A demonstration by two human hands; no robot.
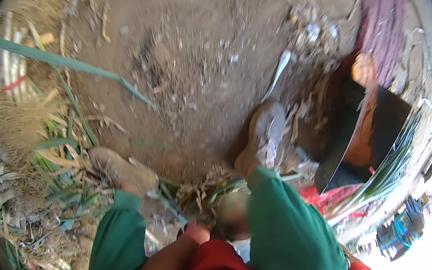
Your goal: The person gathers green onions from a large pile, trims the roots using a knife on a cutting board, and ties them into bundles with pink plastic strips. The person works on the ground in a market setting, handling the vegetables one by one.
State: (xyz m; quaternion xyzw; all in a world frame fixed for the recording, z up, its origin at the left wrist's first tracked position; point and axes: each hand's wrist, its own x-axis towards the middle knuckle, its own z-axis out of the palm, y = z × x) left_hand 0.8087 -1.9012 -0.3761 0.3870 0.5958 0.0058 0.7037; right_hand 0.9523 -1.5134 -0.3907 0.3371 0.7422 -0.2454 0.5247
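Note:
Low in the picture, my left hand [198,233] is between my knees, its fingers mostly hidden. A small dark thing lies against it, too blurred to name. Beside it, towards my right leg, is a blurred rounded pale-green and brown object [232,216]. My right hand is out of view; only a bit of forearm shows by my right knee. Before me, bare dirt ground [194,46] is strewn with dry scraps, and a long green leaf [58,62] lies across its left part.
At left, bundled white stalks [12,60] with fibrous roots [15,123] lie among leaf trimmings. My two shoes [120,170] stand on the dirt. To the right are a purple-red mesh sack [381,18], a black flat-sided object [390,109] with an orange-brown part, and long green leaves [401,157].

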